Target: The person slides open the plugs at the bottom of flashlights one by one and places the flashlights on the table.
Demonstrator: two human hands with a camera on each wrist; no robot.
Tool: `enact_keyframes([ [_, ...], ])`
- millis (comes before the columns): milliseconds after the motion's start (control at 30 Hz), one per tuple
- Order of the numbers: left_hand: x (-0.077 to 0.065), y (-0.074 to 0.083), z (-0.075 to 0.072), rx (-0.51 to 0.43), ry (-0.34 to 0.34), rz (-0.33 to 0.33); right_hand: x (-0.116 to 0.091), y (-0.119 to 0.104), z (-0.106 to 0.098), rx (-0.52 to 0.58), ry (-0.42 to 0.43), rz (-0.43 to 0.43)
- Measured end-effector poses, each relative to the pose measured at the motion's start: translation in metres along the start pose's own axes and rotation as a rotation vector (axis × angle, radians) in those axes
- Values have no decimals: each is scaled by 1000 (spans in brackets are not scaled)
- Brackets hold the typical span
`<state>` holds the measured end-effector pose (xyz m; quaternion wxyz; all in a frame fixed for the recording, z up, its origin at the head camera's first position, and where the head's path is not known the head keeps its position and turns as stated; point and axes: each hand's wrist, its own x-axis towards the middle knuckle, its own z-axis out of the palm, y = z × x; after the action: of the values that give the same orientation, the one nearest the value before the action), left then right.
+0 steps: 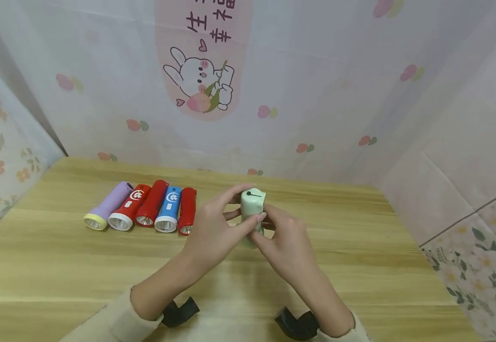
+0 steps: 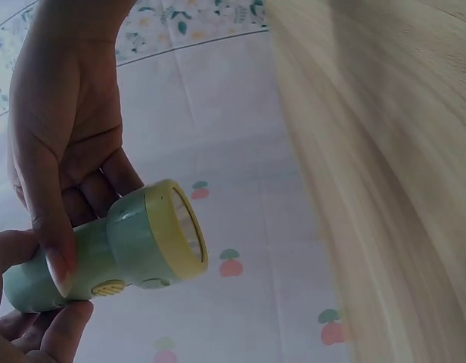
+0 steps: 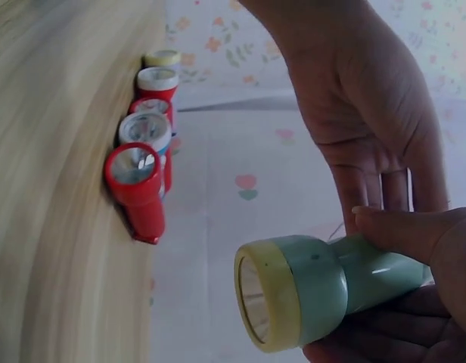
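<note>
Both hands hold a pale green flashlight (image 1: 252, 205) with a yellow rim, over the middle of the wooden table. Its tail end tips up toward the head camera, and a small dark cord or slot mark shows there. My left hand (image 1: 210, 233) grips it from the left, thumb across the body. My right hand (image 1: 291, 243) has thumb and fingers round it from the other side. In the left wrist view, a yellow ribbed switch (image 2: 108, 288) shows on the body near the right thumb. The clear lens (image 3: 254, 300) faces away from the hands in the right wrist view.
Left on the table (image 1: 341, 266) lie several flashlights in a row: a purple one (image 1: 111, 202), a blue one (image 1: 170, 204) and red ones, including the nearest red flashlight (image 1: 187, 206). A printed cloth (image 1: 307, 85) hangs behind the table. Black curved pieces sit at both wrists.
</note>
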<state>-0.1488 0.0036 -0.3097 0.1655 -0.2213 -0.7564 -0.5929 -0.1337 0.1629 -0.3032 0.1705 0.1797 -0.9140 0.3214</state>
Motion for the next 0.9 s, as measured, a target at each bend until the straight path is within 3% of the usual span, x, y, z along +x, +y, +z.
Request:
enact_keyframes([
  [133,4,3,-3,-11,-3,18,2,-6,-4,-11,13,-10],
  [500,8,8,-10,-58,-22,-53,6,-14,-8,-49,2,-32],
  [767,6,10,-18,-9,-100,-143,3,-9,-3,-47,-26,-101],
  [900,6,11,-22,-71,-194,-198,2,-7,-3,-46,-30,-105],
])
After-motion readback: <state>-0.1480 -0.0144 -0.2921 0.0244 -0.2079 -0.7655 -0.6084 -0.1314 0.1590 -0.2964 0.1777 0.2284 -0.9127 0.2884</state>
